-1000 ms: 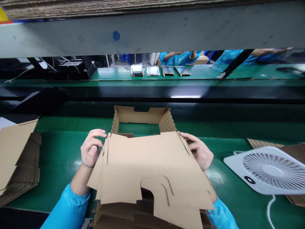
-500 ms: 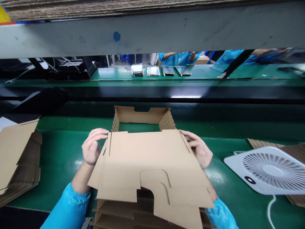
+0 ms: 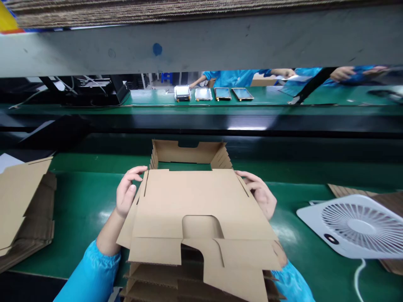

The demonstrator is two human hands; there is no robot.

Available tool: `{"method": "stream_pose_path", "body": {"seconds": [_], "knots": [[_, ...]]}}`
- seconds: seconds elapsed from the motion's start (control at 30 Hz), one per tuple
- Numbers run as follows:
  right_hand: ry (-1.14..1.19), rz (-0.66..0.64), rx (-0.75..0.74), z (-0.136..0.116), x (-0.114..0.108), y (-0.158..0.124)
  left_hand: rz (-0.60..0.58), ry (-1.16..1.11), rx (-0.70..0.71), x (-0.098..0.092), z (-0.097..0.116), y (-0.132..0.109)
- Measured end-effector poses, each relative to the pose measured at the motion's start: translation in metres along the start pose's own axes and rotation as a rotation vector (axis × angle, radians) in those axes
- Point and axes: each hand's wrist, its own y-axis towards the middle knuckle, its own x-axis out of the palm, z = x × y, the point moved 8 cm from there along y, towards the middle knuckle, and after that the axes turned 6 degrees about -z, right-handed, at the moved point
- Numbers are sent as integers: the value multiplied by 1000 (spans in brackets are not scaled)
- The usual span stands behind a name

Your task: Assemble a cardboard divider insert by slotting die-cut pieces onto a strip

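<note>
On the green worktop (image 3: 78, 209), seen from the head camera, a flat brown die-cut corrugated cardboard sheet (image 3: 195, 197) is held between the person's two hands, straight in front of the body. It lies over a stack of like brown cardboard blanks (image 3: 163, 277) at the near edge.

The left hand (image 3: 127, 195) sits at the sheet's far left corner. Its fingers curl over the slit side flap there and its thumb lies against the edge, so this grip is closed on the cardboard. The right hand (image 3: 261, 195) sits at the far right corner, fingers laid on top of the slanted edge and the thumb hidden beneath. This grip also clasps the sheet. The sheet thus spans the gap between the two grips, with most of its area nearer the body than either hand.

Its long axis runs left to right, from hand to hand. The straight far edge faces a folded-up brown cardboard tray (image 3: 189, 152) standing just beyond it. The near edge, with its arched cut-out and loose tab, points toward the person. The sheet lies nearly flat.

A white square plastic fan (image 3: 355, 226) lies to the right, well apart, and a pile of flat brown cardboard (image 3: 22, 201) lies far left. On the far green conveyor belt (image 3: 315, 96) four small flat screens (image 3: 214, 93) lie in a row near other people's blue sleeves (image 3: 233, 76).
</note>
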Motion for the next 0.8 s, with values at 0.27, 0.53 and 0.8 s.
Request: {"method": "stream_pose_path", "body": {"seconds": [0.27, 0.53, 0.8], "knots": [[27, 20, 64, 2, 1, 2, 75, 14, 28, -4, -1, 1], [10, 25, 90, 6, 0, 3, 75, 68, -40, -6, 0, 1], [-11, 32, 55, 13, -2, -3, 128, 86, -141, -11, -13, -1]]}}
